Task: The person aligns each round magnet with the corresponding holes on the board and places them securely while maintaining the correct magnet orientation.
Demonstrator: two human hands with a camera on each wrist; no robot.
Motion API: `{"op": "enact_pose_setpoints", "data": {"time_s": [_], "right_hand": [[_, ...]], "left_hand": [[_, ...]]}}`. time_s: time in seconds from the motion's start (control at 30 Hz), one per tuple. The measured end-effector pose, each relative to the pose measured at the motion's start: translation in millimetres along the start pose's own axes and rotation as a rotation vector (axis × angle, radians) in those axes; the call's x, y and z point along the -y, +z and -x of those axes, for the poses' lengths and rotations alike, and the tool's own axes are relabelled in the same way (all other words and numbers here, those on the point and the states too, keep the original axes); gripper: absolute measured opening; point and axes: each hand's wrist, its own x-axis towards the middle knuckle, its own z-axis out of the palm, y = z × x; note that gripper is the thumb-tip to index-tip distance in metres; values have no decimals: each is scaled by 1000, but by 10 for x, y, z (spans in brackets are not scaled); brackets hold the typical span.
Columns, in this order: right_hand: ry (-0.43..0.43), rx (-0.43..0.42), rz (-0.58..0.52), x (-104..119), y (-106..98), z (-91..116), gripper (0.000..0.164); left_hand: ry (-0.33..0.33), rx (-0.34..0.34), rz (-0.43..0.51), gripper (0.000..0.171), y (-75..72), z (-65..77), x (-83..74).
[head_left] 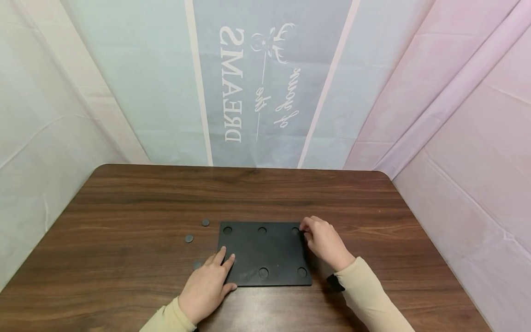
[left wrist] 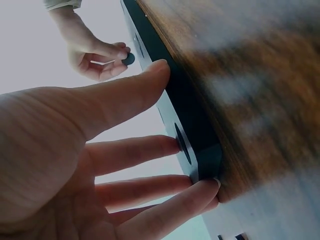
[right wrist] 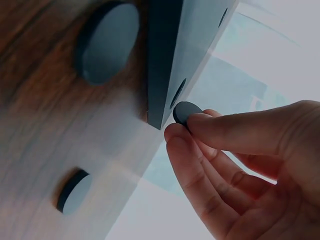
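A flat black rectangular board (head_left: 265,251) lies on the table, with round recesses along its far and near edges. My left hand (head_left: 206,285) rests on its left end, fingers spread and thumb on the near edge. That hand covers the board's near left corner. At the far right corner, my right hand (head_left: 325,242) pinches a small dark disc (right wrist: 186,112) between thumb and fingers. The right wrist view has this disc close beside a corner recess (right wrist: 178,93). The left wrist view also shows the pinched disc (left wrist: 128,59) held on edge.
Left of the board lie loose dark discs, one far (head_left: 205,222), one further left (head_left: 189,238), and one (head_left: 197,265) partly behind my left hand. In the right wrist view, two more discs, a larger-looking one (right wrist: 110,45) and another (right wrist: 75,192), lie on the wooden table (head_left: 145,203).
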Motion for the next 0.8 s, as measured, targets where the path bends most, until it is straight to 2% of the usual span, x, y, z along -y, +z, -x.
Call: {"op": "enact_pose_setpoints", "data": {"time_s": [0.33,0.8], "right_hand": [[-20,17,-66,71,49,-89,18],[-75,-2,-60,151,87,-149,16]], "left_hand": [[6,-10,-6,59,17,4,-9],[18,-23,-7,58,39,16,0]]}}
